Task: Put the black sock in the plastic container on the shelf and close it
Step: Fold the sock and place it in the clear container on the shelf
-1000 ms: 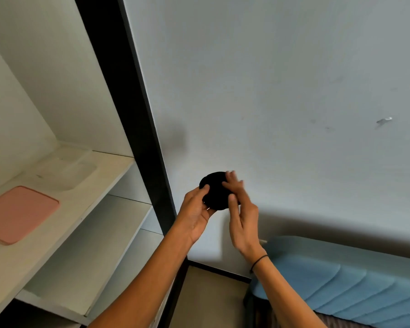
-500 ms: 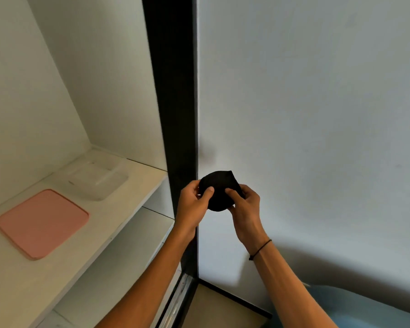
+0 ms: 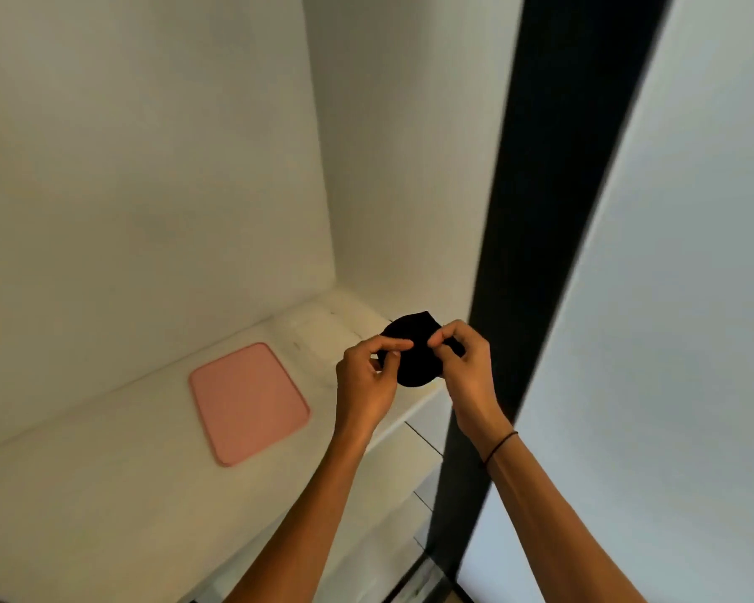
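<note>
A folded black sock (image 3: 414,356) is pinched between both hands above the right end of the white shelf (image 3: 105,472). My left hand (image 3: 364,380) grips its left edge and my right hand (image 3: 464,372) grips its right edge. The clear plastic container (image 3: 323,337) sits open on the shelf just behind and left of the sock; it is faint and partly hidden by my left hand. Its pink square lid (image 3: 247,402) lies flat on the shelf to the left.
The shelf sits in a white alcove with a back wall and a right side wall. A black vertical frame (image 3: 519,254) stands right of my hands, with a pale wall beyond it. Lower shelves (image 3: 414,450) show below.
The view has swung left toward the shelf. Both hands carried the sock from in front of the pale wall to above the shelf's right end, near the clear container.
</note>
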